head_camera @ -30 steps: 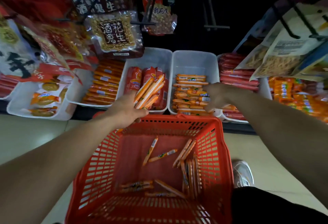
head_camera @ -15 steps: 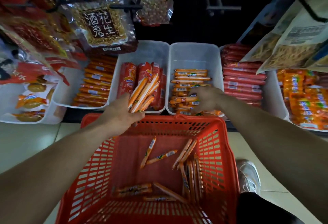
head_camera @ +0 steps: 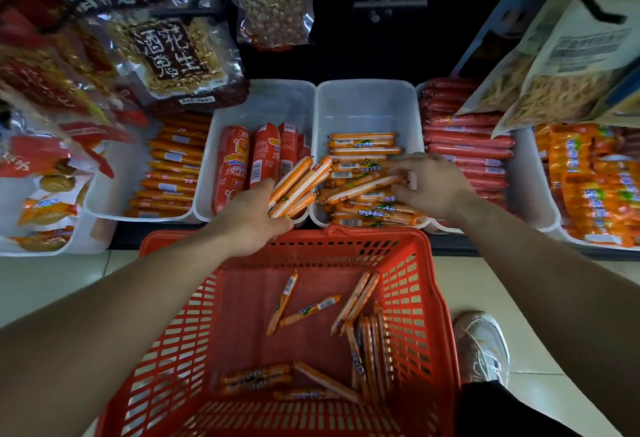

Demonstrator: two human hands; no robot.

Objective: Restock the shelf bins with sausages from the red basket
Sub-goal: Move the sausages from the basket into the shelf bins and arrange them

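The red basket [head_camera: 438,298] stands on the floor below the shelf, with several thin orange sausages [head_camera: 363,301] loose on its bottom. My left hand [head_camera: 251,220] hovers over the basket's far rim, shut on a bundle of orange sausages [head_camera: 298,185] that points up and right. My right hand [head_camera: 431,185] reaches into the white bin [head_camera: 367,104] that holds a pile of the same orange sausages. Its fingertips pinch one sausage [head_camera: 363,188] lying across that pile.
Neighbouring white bins hold fat red sausages [head_camera: 256,159], orange sticks [head_camera: 173,166] on the left and long red sausages [head_camera: 467,140] on the right. Snack bags [head_camera: 173,56] hang overhead from hooks. A white shoe [head_camera: 483,346] rests beside the basket's right wall.
My right hand has shifted from the bin's front right corner up and left onto the pile, pinching a sausage there. The left hand keeps its bundle almost still. The view has moved closer.
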